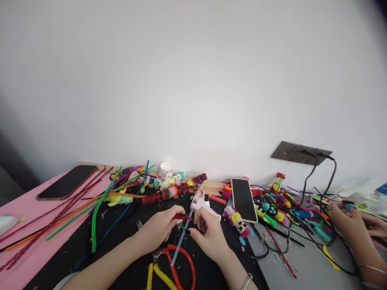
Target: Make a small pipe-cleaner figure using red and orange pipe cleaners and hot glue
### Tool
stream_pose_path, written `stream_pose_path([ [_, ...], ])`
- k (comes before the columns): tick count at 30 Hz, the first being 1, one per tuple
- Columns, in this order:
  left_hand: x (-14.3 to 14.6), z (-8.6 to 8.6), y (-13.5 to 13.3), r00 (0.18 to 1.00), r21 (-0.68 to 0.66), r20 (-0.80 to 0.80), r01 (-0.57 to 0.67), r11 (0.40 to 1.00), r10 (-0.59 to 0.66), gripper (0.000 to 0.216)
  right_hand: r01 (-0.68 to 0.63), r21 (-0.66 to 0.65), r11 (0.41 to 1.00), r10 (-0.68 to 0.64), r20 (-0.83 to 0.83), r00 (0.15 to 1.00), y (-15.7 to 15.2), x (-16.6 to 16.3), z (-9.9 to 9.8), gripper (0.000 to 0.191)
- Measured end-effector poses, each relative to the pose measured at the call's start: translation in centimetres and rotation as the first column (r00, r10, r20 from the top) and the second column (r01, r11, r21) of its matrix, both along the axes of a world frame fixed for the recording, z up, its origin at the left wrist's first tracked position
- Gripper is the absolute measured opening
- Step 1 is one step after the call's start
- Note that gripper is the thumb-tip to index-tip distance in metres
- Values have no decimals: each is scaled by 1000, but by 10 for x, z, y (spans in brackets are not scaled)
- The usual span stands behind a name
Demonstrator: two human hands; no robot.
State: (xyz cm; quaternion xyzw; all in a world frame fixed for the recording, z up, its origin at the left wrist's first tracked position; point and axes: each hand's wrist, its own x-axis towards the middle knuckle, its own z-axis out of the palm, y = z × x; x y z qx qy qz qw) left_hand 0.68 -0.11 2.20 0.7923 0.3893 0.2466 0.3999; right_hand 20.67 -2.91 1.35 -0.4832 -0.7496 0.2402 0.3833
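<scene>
My left hand (159,227) pinches a small red fuzzy coil (182,217) of pipe cleaner between thumb and fingers. My right hand (208,233) is closed around the handle of a white glue gun (199,203), whose clear glue stick (180,245) slants down toward me. The two hands meet over a black mat (121,237). Red-handled scissors (178,262) lie just below them, next to a yellow pipe cleaner piece (160,276).
Long coloured pipe cleaners (99,205) fan across the pink table (24,209) at left, near a dark phone (67,182). A second phone (243,199), finished coils (172,189), a white roll (165,170) and cables lie behind. Another person's hands (352,221) work at right.
</scene>
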Motion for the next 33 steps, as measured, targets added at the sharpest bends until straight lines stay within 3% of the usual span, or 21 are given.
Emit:
stream_pose_path([
  [4, 2, -4, -1, 1000, 62, -8, 28, 998, -28, 23, -13, 56, 998, 9, 82, 997, 0, -1, 1, 13],
  [8, 2, -6, -2, 992, 168, -72, 115, 979, -105, 25, -45, 105, 993, 40, 52, 998, 0, -4, 2, 19],
  [20, -1, -15, 0, 973, 306, -164, 209, 929, -165, 23, -41, -201, 979, -16, -276, 961, 3, -12, -3, 29],
  [26, 0, -15, 0, 947, 414, -286, 258, 873, -144, 19, -82, -282, 956, -19, -338, 941, 4, -14, -4, 29],
  [29, 1, -14, -1, 950, 410, -282, 244, 879, -132, 17, -91, -270, 959, -9, -348, 938, 4, -13, -3, 30],
  [33, 1, -9, -1, 978, 354, -206, 108, 929, -35, 14, -69, -177, 982, -1, -368, 930, 4, -9, -5, 38],
])
